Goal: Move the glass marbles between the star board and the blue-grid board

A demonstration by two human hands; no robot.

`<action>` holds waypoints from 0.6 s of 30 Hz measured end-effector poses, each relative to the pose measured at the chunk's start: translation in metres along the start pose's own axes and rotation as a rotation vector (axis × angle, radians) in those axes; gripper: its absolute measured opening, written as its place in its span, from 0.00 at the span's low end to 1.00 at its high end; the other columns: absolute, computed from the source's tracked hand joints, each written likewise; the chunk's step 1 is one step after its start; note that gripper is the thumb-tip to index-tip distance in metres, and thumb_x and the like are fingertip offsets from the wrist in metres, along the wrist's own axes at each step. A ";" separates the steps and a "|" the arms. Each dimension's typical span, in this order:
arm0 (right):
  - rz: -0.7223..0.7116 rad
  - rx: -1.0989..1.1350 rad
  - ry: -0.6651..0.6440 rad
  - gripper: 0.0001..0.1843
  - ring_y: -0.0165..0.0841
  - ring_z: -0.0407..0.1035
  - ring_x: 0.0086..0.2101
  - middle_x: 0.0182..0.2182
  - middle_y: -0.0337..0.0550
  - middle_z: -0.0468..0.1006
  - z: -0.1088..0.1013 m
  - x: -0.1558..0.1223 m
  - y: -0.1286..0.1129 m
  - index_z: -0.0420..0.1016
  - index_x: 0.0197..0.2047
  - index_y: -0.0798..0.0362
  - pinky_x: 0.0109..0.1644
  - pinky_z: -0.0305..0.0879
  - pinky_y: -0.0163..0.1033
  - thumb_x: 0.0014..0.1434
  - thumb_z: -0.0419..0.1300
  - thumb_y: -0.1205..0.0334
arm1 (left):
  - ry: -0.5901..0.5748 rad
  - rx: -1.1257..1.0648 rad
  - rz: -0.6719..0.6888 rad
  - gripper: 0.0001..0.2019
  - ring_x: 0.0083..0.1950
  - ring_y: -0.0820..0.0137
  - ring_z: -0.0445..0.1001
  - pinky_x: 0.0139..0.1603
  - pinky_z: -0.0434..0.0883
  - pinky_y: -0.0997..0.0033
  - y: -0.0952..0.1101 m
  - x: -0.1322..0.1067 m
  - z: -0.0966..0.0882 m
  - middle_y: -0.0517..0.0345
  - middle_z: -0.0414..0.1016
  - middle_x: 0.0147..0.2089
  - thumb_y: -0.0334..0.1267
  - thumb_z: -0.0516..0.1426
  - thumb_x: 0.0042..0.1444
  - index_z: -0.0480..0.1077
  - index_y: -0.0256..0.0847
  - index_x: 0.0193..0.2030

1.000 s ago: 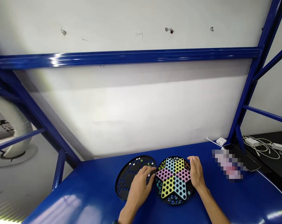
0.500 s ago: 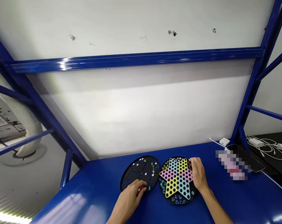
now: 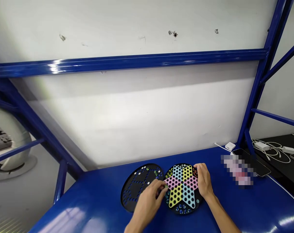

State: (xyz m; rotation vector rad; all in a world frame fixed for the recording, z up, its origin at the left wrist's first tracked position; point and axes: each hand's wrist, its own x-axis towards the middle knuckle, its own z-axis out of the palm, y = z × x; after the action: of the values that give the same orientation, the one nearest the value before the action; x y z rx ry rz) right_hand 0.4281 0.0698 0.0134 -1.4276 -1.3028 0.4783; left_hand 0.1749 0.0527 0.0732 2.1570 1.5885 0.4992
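A round black Chinese checkers board (image 3: 178, 187) with a star of yellow, pink and light blue points lies on the blue table. Glass marbles (image 3: 183, 208) fill pockets around the star. Over the board's left rim, my left hand (image 3: 149, 198) has its fingers pinched on a small greenish marble (image 3: 166, 186). My right hand (image 3: 205, 182) grips the right rim, its fingertips at the upper right edge. Left of it lies a black round lid (image 3: 134, 186) with blue-showing holes; several white and green marbles sit on it. My left hand covers its lower right part.
A phone (image 3: 255, 163), a blurred pink item (image 3: 239, 173) and a white adapter (image 3: 230, 146) with cable lie at the table's right. Blue frame bars (image 3: 127, 63) stand before the white wall. Chargers and cables (image 3: 270, 149) rest on a dark surface at far right.
My left hand has moved right, from the black lid to the left rim of the star board, with a marble at its fingertips. My right hand stays on the right rim. The view has shifted slightly.
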 end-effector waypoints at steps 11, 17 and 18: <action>-0.002 0.003 0.034 0.27 0.39 0.70 0.43 0.39 0.45 0.75 -0.002 0.003 0.005 0.70 0.38 0.47 0.51 0.67 0.46 0.73 0.35 0.46 | -0.105 0.002 0.178 0.10 0.45 0.63 0.78 0.45 0.72 0.65 0.075 0.013 0.077 0.54 0.78 0.46 0.42 0.54 0.64 0.74 0.50 0.47; -0.003 0.031 -0.009 0.28 0.39 0.70 0.42 0.38 0.45 0.75 -0.002 0.000 -0.003 0.70 0.37 0.47 0.48 0.67 0.45 0.73 0.35 0.45 | 0.138 0.188 -0.076 0.19 0.53 0.62 0.76 0.48 0.74 0.65 -0.004 0.028 0.031 0.50 0.73 0.56 0.40 0.45 0.68 0.67 0.46 0.62; -0.002 0.034 -0.006 0.28 0.39 0.70 0.42 0.38 0.45 0.75 -0.002 0.000 -0.004 0.70 0.37 0.47 0.48 0.67 0.45 0.73 0.35 0.45 | 0.139 0.246 -0.135 0.21 0.54 0.60 0.76 0.48 0.74 0.65 -0.017 0.032 0.025 0.47 0.71 0.57 0.40 0.45 0.67 0.64 0.44 0.64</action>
State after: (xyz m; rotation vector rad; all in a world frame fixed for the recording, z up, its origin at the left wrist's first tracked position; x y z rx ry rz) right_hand 0.4277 0.0680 0.0176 -1.3975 -1.2952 0.5019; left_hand 0.1828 0.0855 0.0441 2.2098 1.9464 0.4390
